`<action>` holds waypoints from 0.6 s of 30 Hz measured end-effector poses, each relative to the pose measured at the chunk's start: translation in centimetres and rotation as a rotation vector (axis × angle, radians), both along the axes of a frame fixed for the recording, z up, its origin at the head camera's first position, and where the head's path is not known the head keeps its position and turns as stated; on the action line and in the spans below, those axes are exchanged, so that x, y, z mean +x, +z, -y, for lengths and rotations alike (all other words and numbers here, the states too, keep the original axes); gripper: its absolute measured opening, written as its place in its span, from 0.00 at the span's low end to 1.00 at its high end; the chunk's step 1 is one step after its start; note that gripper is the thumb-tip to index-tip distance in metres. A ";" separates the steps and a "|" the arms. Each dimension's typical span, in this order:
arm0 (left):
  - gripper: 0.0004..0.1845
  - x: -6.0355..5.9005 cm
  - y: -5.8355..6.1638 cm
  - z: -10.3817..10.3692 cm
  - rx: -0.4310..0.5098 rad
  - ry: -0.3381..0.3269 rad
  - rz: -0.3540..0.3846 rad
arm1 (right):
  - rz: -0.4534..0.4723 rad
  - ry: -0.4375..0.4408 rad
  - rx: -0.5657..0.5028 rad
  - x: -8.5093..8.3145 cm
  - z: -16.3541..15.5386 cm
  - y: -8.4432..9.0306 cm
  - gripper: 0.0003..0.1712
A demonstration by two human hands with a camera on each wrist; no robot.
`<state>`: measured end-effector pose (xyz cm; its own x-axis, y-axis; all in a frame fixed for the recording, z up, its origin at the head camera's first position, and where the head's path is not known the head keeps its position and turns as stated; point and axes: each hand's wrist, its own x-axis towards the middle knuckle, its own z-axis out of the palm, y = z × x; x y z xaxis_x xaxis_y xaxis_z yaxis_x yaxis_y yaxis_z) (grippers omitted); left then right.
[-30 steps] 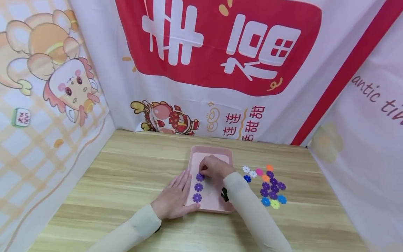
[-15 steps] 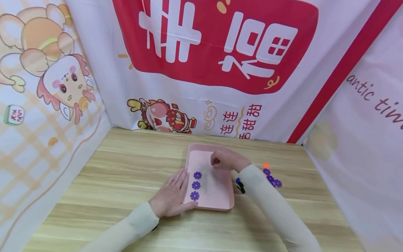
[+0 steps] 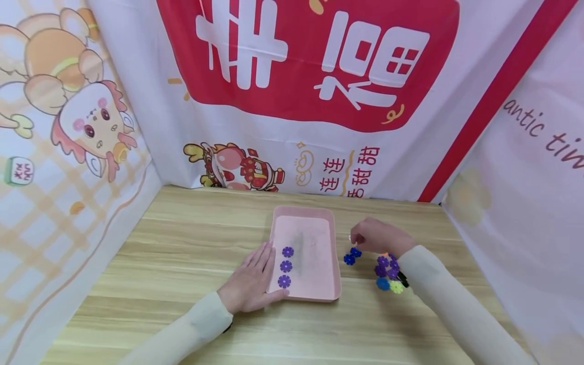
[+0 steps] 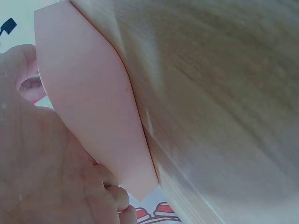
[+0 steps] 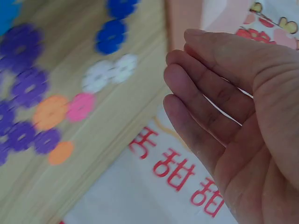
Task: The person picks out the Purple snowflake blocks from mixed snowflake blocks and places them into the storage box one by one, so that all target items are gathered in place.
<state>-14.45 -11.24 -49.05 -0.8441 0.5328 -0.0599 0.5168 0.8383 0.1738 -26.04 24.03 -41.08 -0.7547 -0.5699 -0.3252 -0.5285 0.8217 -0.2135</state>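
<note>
And my right hand point(image 3: 383, 236) hovers, fingers loosely bent and empty, two dark-blue snowflake discs point(image 3: 349, 259) just on my side of its fingertips, while my left hand point(image 3: 248, 285), straight-fingered, rests farther off along the pink tray point(image 3: 317, 279).

The person's left arm point(image 3: 182, 329) slanted in from the bottom edge of the head view, covered by a pale sleeve point(image 3: 207, 314) down to the wrist. The left hand point(image 3: 248, 284) lay with its back upward, its fingers point(image 3: 261, 260) nearly straight and close together, pointing forward; the left thumb point(image 3: 275, 296) stood out from them toward the right. The left wrist view showed part of its palm point(image 4: 42, 163). The right arm point(image 3: 470, 304), sleeved alike, ran from the lower right up and inward. The right hand point(image 3: 382, 236), well apart from the left, was turned inward, fingertips pointing left and downward. In the right wrist view its fingers were loosely bent, side by side, with the thumb tip near the fingertips.
</note>
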 end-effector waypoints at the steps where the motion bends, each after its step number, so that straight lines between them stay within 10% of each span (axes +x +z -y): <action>1: 0.57 0.0 0.0 0.0 -0.001 -0.002 -0.002 | 0.012 -0.013 0.003 0.3 -0.5 0.0 0.06; 6: 0.57 0.0 0.2 -0.1 -0.007 -0.006 0.000 | 0.058 -0.055 0.029 1.7 -2.7 -0.7 0.08; 18: 0.57 0.0 -0.4 0.1 0.042 -0.007 -0.012 | -0.079 0.216 0.126 4.2 -5.0 -2.7 0.12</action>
<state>-14.48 -11.34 -49.41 -0.8409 0.5405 -0.0269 0.5248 0.8267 0.2029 -21.87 29.00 -43.80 -0.6458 -0.6793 -0.3485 -0.7055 0.7055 -0.0679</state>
